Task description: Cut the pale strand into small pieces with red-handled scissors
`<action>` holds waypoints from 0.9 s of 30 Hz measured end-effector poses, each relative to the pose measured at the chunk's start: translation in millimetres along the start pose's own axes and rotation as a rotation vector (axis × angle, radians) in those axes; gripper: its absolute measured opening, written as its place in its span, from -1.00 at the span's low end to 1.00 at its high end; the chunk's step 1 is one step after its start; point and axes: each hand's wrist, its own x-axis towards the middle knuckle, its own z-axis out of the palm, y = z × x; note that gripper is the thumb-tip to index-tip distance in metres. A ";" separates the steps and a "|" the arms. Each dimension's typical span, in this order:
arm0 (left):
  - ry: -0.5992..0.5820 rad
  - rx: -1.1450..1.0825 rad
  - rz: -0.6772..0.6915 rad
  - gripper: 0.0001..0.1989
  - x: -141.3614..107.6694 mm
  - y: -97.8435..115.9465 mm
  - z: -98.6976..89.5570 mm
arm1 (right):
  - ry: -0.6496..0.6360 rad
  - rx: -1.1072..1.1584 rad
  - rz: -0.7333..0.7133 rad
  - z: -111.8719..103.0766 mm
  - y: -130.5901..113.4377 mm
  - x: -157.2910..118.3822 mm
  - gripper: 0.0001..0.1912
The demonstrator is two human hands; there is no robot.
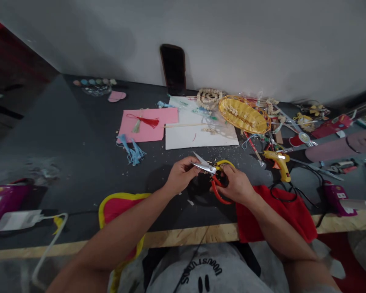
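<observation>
My right hand grips the scissors by their yellow and red handles, over the dark table. Their blades are parted and point left toward my left hand. The fingertips of my left hand are pinched together at the blades; whatever is between them is too small to make out. Small pale scraps lie on the table around the scissors. Beyond my hands are a white board with a thin stick on it and a pink sheet with a red tassel.
A blue tassel lies at the left. At the right are a yellow woven basket, a yellow glue gun, a pink bottle and a red cloth. A phone leans on the wall.
</observation>
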 end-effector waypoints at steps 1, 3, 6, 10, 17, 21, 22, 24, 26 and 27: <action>-0.006 0.013 -0.003 -0.75 0.0 0.3 -0.5 | 0.001 -0.007 -0.006 -0.6 -0.2 0.1 -0.34; -0.020 0.043 -0.009 -0.76 -0.1 1.1 -1.5 | 0.004 -0.027 -0.023 -1.9 -0.2 0.0 -0.31; -0.034 0.080 -0.020 -0.77 -0.4 2.5 -2.2 | 0.010 -0.049 -0.045 -2.1 1.1 -0.5 -0.28; -0.042 0.082 -0.029 -0.80 -0.8 2.7 -2.2 | 0.021 -0.036 -0.053 1.5 4.3 -0.1 -0.31; -0.045 0.078 -0.036 -0.76 -1.4 -1.6 -3.4 | -0.012 -0.002 -0.038 0.9 5.2 1.3 -0.29; -0.045 0.050 -0.032 -0.72 -1.1 -3.7 -4.1 | -0.030 0.007 -0.026 0.0 3.1 0.9 -0.34; -0.042 0.047 -0.029 -0.71 -0.8 -4.1 -4.4 | -0.025 0.008 -0.024 0.1 2.8 1.0 -0.34; -0.039 0.055 -0.020 -0.69 -0.3 -4.3 -4.9 | -0.013 -0.002 -0.025 0.2 2.6 1.2 -0.33; -0.049 0.084 -0.012 -0.68 -0.1 -3.4 -5.3 | -0.010 -0.028 -0.035 -0.4 2.7 1.6 -0.28; -0.055 0.098 -0.012 -0.68 -0.1 -2.5 -5.3 | -0.010 -0.042 -0.041 -1.1 2.8 1.8 -0.25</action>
